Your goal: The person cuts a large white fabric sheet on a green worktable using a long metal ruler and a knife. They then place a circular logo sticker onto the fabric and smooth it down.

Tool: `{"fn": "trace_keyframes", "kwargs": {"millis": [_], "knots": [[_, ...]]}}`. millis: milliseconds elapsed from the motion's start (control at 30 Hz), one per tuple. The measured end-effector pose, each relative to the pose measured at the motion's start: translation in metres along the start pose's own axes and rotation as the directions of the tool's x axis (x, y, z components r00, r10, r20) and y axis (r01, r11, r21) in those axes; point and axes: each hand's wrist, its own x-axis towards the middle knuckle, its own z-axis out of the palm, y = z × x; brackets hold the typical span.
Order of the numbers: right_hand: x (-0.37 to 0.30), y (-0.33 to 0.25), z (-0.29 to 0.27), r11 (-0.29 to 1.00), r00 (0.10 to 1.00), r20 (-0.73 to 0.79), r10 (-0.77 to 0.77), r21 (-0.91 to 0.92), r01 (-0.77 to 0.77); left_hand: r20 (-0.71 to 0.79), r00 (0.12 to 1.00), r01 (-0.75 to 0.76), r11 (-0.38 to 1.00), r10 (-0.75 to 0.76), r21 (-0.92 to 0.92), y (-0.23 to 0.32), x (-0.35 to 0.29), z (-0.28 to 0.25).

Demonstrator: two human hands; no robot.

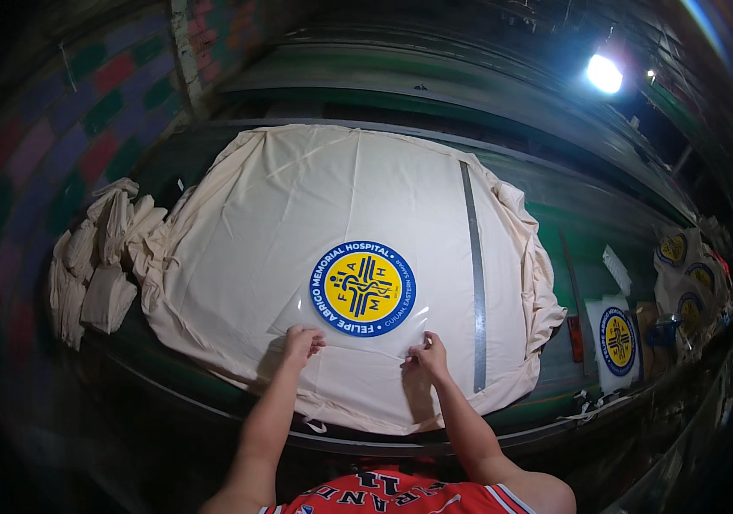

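A sheet of clear film (358, 342) carries a round blue and yellow emblem (363, 289) and lies on cream cloth (272, 223) spread over the table. My left hand (302, 344) is closed in a pinch at the film's near left corner. At its near right corner, the fingers of my right hand (426, 356) are also pinched together. The emblem sits just beyond both hands, turned slightly askew. To the right of my right hand, a long metal ruler (474, 283) rests on the cloth, running away from me. The cloth's edges are bunched up around the table.
Folded cream cloth bundles (105, 265) are piled at the left. On the right lie a sheet with a matching round emblem (616, 341), a stack of similar emblem prints (683, 274), a white strip (616, 270) and an orange-red tool (575, 338). A bright lamp (604, 74) shines at the far right.
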Motion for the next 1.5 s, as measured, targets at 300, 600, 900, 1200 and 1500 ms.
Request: {"fn": "trace_keyframes", "kwargs": {"millis": [300,600,900,1200,1500], "knots": [[0.066,-0.039,0.060,1.000,0.991,-0.135,0.004,-0.003,-0.004,-0.014,0.994,-0.106,0.975,0.105,-0.196,0.037,0.084,-0.009],[0.105,-0.063,0.074,0.996,0.990,-0.143,0.020,-0.084,-0.033,-0.169,0.984,-0.098,0.958,0.053,-0.269,0.052,0.115,-0.016],[0.152,-0.060,0.072,1.000,0.958,-0.285,-0.020,-0.024,0.014,-0.087,0.986,-0.161,0.953,0.143,-0.257,0.046,0.150,0.020],[0.151,-0.082,0.092,0.998,0.959,-0.277,-0.060,-0.045,0.049,-0.074,0.991,-0.122,0.972,0.109,-0.200,0.067,0.174,-0.001],[0.102,-0.053,0.122,0.347,0.750,0.199,-0.631,-0.792,0.502,0.235,0.549,-0.385,-0.007,0.802,0.923,0.049,0.104,0.016]]}}
